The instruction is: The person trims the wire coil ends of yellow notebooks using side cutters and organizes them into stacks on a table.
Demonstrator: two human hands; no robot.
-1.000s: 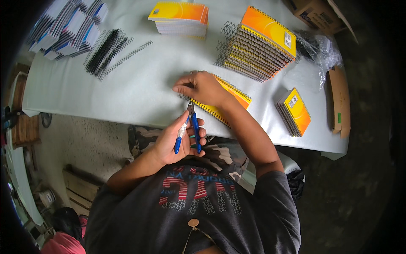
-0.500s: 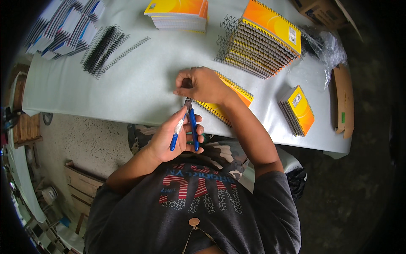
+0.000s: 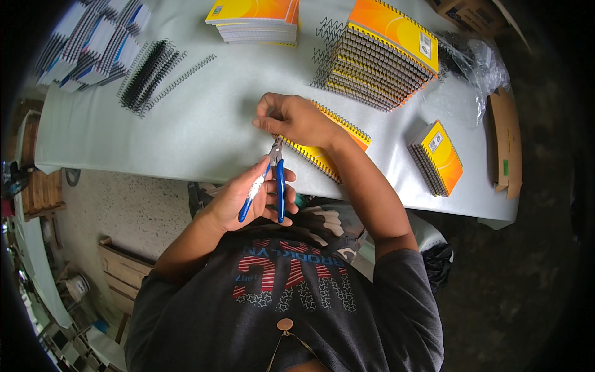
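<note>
My left hand (image 3: 246, 191) grips a pair of cutting pliers (image 3: 280, 186) with blue handles, one of them wrapped in white. The handles are spread, and the jaws point up at the near left corner of a yellow-and-orange spiral notebook (image 3: 347, 147). This notebook lies aslant on the table's front part, with coils along two opposite sides. Over its left end lies my right hand (image 3: 294, 121), its fingers curled and the thumb bent in toward the index finger. What those fingers hold, if anything, is hidden.
Behind my right hand rises a tall stack of spiral notebooks (image 3: 378, 68); a smaller stack (image 3: 437, 158) stands at the right. Loose black coils (image 3: 145, 77) lie at left, near blue-and-white notebooks (image 3: 93, 43). Farther back are unbound yellow-orange books (image 3: 253, 28), plastic wrap (image 3: 480, 74) and cardboard (image 3: 507, 146).
The pliers' handles have spread wider apart in my left hand, and the jaws sit a little higher against the notebook's corner. My right hand has shifted slightly up.
</note>
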